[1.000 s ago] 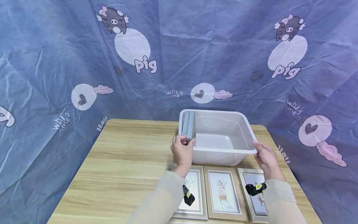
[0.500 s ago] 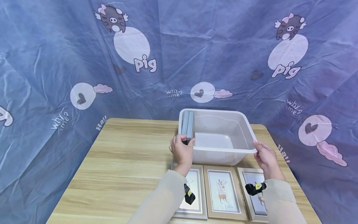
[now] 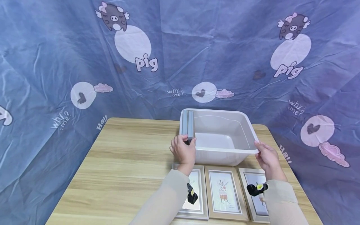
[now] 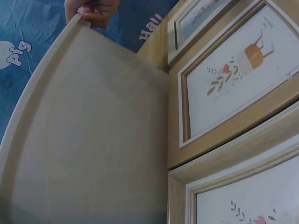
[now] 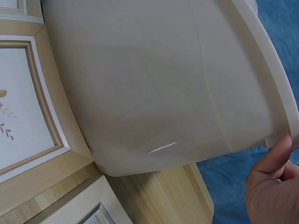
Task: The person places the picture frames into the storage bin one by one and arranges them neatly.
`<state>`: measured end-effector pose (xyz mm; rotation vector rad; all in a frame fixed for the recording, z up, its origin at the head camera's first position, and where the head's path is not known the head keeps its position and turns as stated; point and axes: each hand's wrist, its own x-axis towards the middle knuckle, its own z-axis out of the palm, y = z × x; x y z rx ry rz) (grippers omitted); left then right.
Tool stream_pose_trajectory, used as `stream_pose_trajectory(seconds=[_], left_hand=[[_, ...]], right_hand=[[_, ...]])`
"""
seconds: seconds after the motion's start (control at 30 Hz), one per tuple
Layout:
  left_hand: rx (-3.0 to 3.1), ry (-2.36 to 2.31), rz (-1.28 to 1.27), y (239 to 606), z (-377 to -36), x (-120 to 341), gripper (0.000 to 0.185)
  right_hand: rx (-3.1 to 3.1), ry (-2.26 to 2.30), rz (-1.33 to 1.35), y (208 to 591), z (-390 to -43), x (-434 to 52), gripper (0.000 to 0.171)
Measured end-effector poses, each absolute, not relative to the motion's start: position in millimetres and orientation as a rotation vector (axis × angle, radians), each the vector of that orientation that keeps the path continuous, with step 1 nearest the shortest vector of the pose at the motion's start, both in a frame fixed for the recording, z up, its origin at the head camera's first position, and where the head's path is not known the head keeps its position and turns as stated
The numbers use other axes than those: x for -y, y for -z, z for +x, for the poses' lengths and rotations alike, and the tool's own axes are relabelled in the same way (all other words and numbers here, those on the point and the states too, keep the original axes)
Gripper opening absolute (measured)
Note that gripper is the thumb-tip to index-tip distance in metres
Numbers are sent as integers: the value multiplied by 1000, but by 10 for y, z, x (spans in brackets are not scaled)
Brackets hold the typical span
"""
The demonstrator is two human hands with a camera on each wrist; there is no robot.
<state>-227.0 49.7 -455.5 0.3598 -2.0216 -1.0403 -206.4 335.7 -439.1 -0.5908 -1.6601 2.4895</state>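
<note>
In the head view, a white plastic bin stands at the back of the table. Two slim blue-grey picture frames stand on edge side by side against its left wall. My left hand reaches over the bin's near left corner, thumb and fingers curled at the near end of the inner frame. My right hand pinches the rim at the near right corner; in the right wrist view its thumb and fingers close on that rim. The left hand itself lies outside its wrist view, where the bin's side wall fills much of the picture.
Three picture frames lie flat in a row before the bin: a pale left one, a tan middle one and a pale right one, partly under the forearms. The wooden table stretches leftward. A blue printed curtain hangs behind.
The inner blue-grey frame has shifted slightly left toward the bin's left wall, with my left hand at its near end. My right hand stays on the rim.
</note>
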Motion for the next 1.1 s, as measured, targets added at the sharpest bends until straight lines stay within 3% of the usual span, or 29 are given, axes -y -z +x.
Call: stream_pose_trajectory(seconds=[0.77,1.1], left_hand=[[2027,1058,330,4581,-2295,-481,45],[1942,1214,231,4620,-2300,-372,61]], right_hand=[[1642,-2499,-582,4353,-2041,-3361,4],[1644,-2505,-613,4358,-2037,-3356,5]])
